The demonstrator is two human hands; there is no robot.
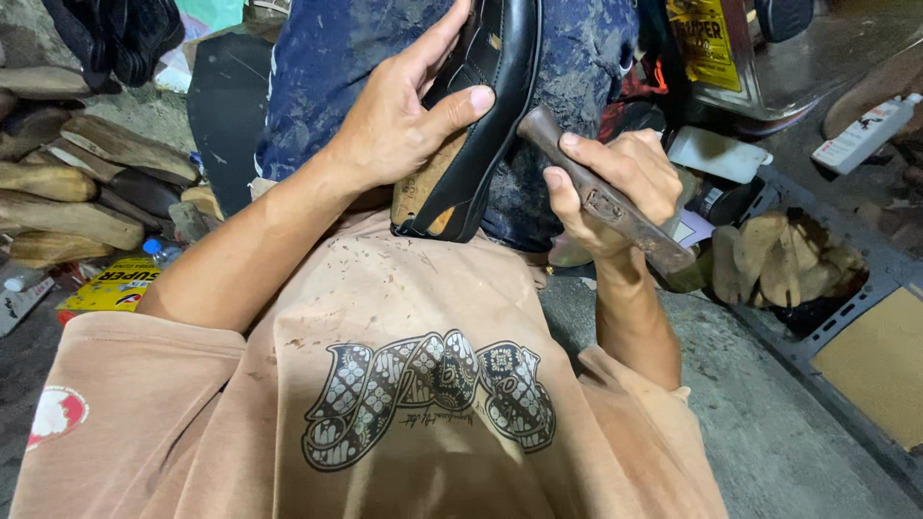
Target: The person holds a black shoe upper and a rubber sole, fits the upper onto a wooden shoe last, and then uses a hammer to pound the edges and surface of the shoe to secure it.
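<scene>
My left hand grips a black leather shoe mounted on a wooden last, holding it against my blue-clad knee; my thumb presses on the shoe's side and my fingers reach over its top. My right hand is closed around a rusty metal hammer held by its shaft, with one end of the tool touching the shoe's edge near my left thumb. The shoe's toe runs out of the top of the view.
Several wooden shoe lasts lie stacked at the left. A yellow glue tin sits on the floor beside them. At right are leather scraps, a white bottle and a metal frame with a cardboard sheet.
</scene>
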